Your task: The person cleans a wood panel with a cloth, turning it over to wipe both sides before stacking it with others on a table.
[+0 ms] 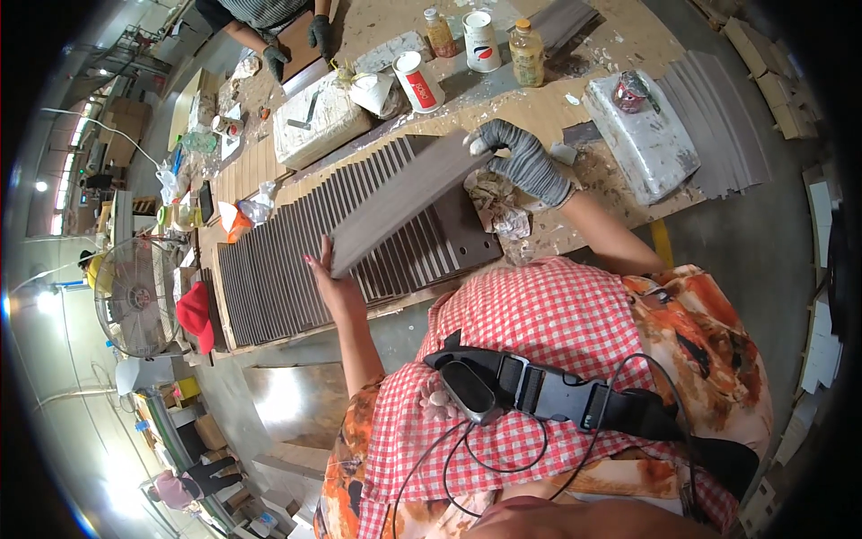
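Between my two hands I hold a flat grey wood-grain board, tilted with its right end farther from me. My bare left hand grips the near left end, fingers along the edge. At the far right end, my right hand, in a grey striped work glove with some fingertips bare, pinches the corner. Beneath the board lies a long row of overlapping dark brown boards on the worktable. A dark board with small round holes is at the row's right end. The held board hides part of the row.
Paper cups, a bottle of yellowish liquid and a wrapped block stand behind the row. At right are a glue-smeared block and grey strips. Across the table a co-worker's gloved hands touch a brown board. A fan stands left.
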`<state>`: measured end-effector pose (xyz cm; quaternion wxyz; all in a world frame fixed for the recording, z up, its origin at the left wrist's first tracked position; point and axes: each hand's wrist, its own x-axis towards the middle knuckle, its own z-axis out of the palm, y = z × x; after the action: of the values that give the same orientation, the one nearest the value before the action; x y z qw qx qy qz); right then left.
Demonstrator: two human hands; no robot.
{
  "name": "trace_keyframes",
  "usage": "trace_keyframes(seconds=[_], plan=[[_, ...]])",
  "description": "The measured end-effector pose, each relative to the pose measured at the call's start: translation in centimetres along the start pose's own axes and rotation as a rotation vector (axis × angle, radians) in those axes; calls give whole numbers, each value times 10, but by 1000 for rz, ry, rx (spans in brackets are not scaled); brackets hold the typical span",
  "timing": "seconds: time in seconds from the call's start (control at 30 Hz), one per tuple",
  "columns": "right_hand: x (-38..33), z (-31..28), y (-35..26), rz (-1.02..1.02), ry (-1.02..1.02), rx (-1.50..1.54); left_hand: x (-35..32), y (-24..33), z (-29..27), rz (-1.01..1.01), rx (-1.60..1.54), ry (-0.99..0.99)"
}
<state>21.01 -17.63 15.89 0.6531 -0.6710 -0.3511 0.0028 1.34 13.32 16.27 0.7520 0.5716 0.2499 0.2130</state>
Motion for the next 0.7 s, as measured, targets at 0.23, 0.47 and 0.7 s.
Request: trace_keyframes(seconds=[0.23, 0.47, 0.7], plan=[[-23, 11, 18, 18, 110, 53, -6, -17, 12, -34, -431, -12], [-46, 15, 41, -118, 118, -183, -2, -31, -12, -354, -313, -60], [-77, 23, 73, 479, -161, -893, 0, -33, 2, -142, -274, -86]])
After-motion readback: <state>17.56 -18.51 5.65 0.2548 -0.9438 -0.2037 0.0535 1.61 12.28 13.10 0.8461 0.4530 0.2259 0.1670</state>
